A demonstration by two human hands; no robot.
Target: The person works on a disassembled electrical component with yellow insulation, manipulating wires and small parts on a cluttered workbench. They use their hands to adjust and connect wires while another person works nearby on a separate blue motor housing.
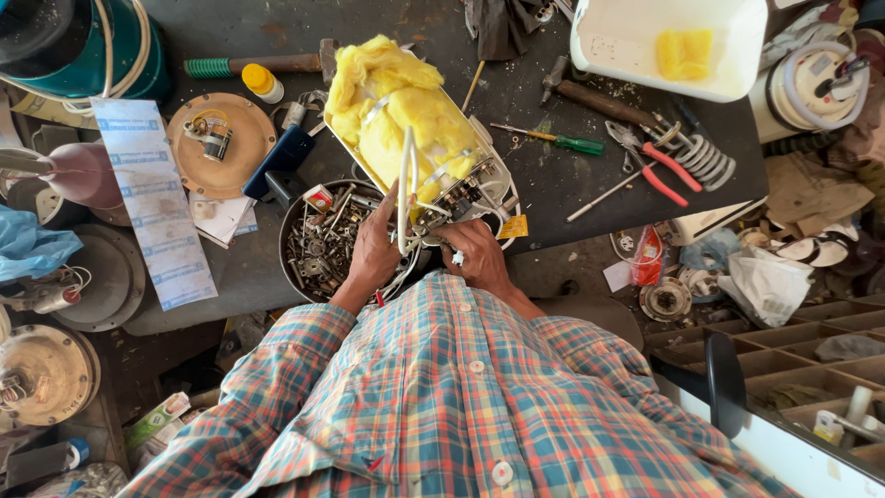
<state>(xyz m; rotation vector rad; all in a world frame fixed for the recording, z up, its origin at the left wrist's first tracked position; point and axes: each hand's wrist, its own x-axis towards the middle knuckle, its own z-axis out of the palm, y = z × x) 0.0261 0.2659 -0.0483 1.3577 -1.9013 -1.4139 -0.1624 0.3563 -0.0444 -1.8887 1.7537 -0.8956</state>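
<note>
left hand: clamped on the white wires coming out of the appliance – fingers together around the bundle, just above the pan of screws sitting to its left.
appliance: open metal shell stuffed with yellow insulation, tilted on the table edge, touching both hands, wiring end toward the person.
right hand: curled shut on the lower corner by the small switch parts – bracing it, looks like.
step: I'd say mid wiring job, sorting or pulling leads. The next move probably needs a steady shell and one wire singled out.
table: dark, grimy. Beyond the right hand: green screwdriver, red pliers, a coil spring.
room: cluttered workshop, round metal plates far off the left hand, parts bins off the right.
</note>
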